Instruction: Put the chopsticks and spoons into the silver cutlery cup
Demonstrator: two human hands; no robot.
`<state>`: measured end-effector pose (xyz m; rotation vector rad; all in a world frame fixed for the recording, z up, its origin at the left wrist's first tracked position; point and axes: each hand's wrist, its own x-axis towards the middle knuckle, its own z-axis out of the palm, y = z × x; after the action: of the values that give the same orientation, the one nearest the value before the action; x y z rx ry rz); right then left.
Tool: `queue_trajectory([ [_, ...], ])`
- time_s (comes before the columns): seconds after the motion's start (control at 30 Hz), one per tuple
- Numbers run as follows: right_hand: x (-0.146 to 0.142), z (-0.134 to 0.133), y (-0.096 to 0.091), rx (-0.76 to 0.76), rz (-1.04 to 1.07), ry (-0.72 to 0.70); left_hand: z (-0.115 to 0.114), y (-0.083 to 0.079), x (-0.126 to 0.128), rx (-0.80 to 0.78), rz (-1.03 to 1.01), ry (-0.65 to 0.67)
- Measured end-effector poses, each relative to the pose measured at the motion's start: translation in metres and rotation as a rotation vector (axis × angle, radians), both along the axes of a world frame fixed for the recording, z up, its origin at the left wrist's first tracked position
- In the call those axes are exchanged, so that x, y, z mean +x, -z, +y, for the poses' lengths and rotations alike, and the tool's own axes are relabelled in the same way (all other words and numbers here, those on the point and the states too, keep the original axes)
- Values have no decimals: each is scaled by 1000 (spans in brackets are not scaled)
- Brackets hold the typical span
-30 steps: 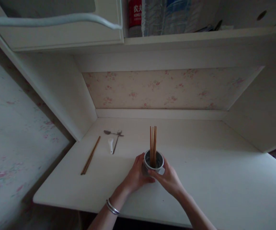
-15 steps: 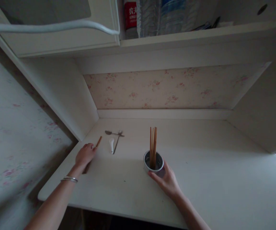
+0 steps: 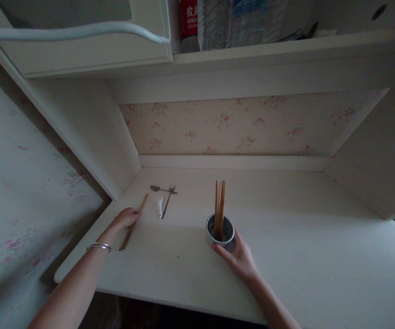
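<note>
My right hand (image 3: 237, 257) wraps round the near side of a small round metal holder (image 3: 220, 230) that stands on the white desk (image 3: 286, 256). Several brown chopsticks (image 3: 219, 205) stand upright in the holder. My left hand (image 3: 124, 220), with a silver bangle at the wrist, rests at the left on a pair of loose chopsticks (image 3: 135, 220) lying on the desk. Its fingers curl over them, and I cannot see whether they are lifted.
Just beyond the loose chopsticks lie a metal spoon (image 3: 162, 189), a metal fork (image 3: 167, 203) and a small white spoon (image 3: 159, 205). Desk walls close in the back and both sides. A shelf above holds bottles (image 3: 218, 23). A white cable (image 3: 74, 32) crosses the top left.
My left hand left the holder and reached left to the loose chopsticks, then settled on them. The right hand stays on the holder.
</note>
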<state>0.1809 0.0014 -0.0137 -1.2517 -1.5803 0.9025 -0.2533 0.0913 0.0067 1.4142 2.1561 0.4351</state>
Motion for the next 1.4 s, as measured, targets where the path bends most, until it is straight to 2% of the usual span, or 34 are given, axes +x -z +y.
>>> queue_trajectory([
  [0.17, 0, 1, 2, -1, 8, -1, -11, -15, 6, 40, -155, -31],
  [0.23, 0, 0, 1, 1, 11, 2, -13, -29, 14, 66, -198, -31],
  [0.3, 0, 0, 0, 3, 9, 2, -17, -50, 30, 110, -255, -8],
  [0.37, -1, -1, -2, 6, 3, 6, -23, -77, 58, 218, -389, 29],
  [0.5, -1, 0, 0, 16, -8, 21, -42, -133, 137, 435, -781, 126],
  [0.57, -1, 1, 2, 14, -12, 15, -49, -151, 176, 492, -914, 171],
  [0.63, -1, 2, 5, 17, -11, 10, -49, -157, 208, 564, -987, 214],
  [0.7, -1, 2, 6, 27, -5, 15, -45, -152, 232, 589, -956, 272],
  [0.8, -2, 1, 7, 38, -1, 14, -37, -129, 255, 615, -727, 350],
  [0.93, -1, 1, 7, 38, -13, 17, -32, -90, 268, 623, -434, 403],
  [1.07, 0, 2, 5, 38, -12, 7, -31, -63, 271, 607, -307, 453],
  [1.23, -1, 2, 3, 40, -11, 9, -36, -53, 270, 546, -375, 446],
  [1.4, -2, 1, 0, 9, 24, 1, -59, -37, 259, 453, -731, 311],
])
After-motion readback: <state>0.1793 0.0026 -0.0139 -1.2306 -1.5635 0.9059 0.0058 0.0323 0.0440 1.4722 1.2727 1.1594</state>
